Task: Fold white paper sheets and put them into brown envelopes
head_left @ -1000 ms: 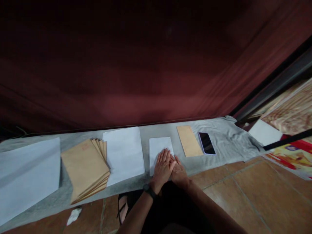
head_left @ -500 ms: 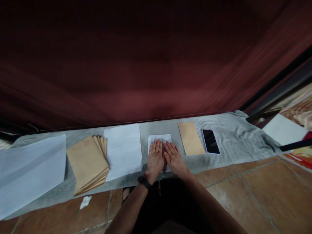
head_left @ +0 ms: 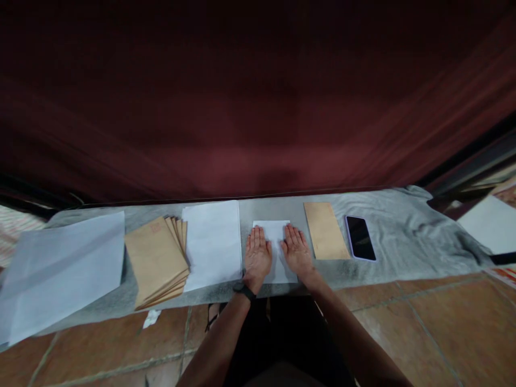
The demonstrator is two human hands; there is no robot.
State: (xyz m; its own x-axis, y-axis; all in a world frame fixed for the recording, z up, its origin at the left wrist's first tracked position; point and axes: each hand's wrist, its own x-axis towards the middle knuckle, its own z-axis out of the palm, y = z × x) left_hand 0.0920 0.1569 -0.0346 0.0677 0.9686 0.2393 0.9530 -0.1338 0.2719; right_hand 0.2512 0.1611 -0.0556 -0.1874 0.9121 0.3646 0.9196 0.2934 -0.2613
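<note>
A small folded white sheet [head_left: 276, 231] lies on the grey cloth [head_left: 395, 236] in front of me. My left hand [head_left: 257, 257] rests flat on its left side, fingers stretched out, a dark watch on the wrist. My right hand [head_left: 297, 250] lies flat on the sheet's right side, fingers also extended. A strip of white paper shows between the two hands. Neither hand holds anything.
Left of the sheet lie a stack of white paper [head_left: 212, 242], a fanned pile of brown envelopes [head_left: 157, 260] and a large white sheet [head_left: 64, 269]. To the right are a single brown envelope [head_left: 325, 230] and a dark phone [head_left: 360, 237]. Dark red curtain behind; tiled floor below.
My hands were overlapped on the sheet's near part, then slid forward and spread apart to its left and right sides. The view has shifted a little to the left.
</note>
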